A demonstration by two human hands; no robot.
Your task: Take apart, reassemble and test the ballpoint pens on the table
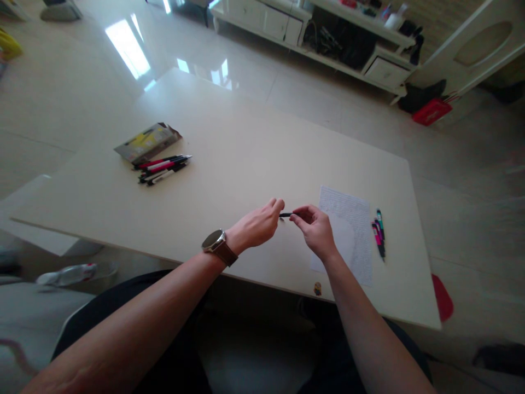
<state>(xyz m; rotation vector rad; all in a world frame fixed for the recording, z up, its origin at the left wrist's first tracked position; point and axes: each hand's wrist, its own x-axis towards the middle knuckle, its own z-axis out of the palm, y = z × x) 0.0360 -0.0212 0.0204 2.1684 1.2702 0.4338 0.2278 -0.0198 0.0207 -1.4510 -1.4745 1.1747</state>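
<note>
Just left of the printed sheet, two bare hands come close together over the white table, with a slim black pen held between them. The left hand, on the sheet's left and apart from it, has its fingers curled closed around the pen's left end and hides it. The right hand, which covers part of the sheet's left edge from this view, pinches the other end between thumb and fingertips. Only a short dark length of the pen shows in the gap, to the left of the sheet; whether either hand touches the tabletop, I cannot tell. Farther left of the sheet, a round-faced watch with a brown strap sits on the left wrist. Just right of the sheet lies a small cluster of pens, teal and pink among their colours. Well to the left of the sheet and farther back, a heap of pens in red, black and white lies just beside a grey and yellow box. Near the sheet's bottom-left corner, toward the person, is a small sticker.
</note>
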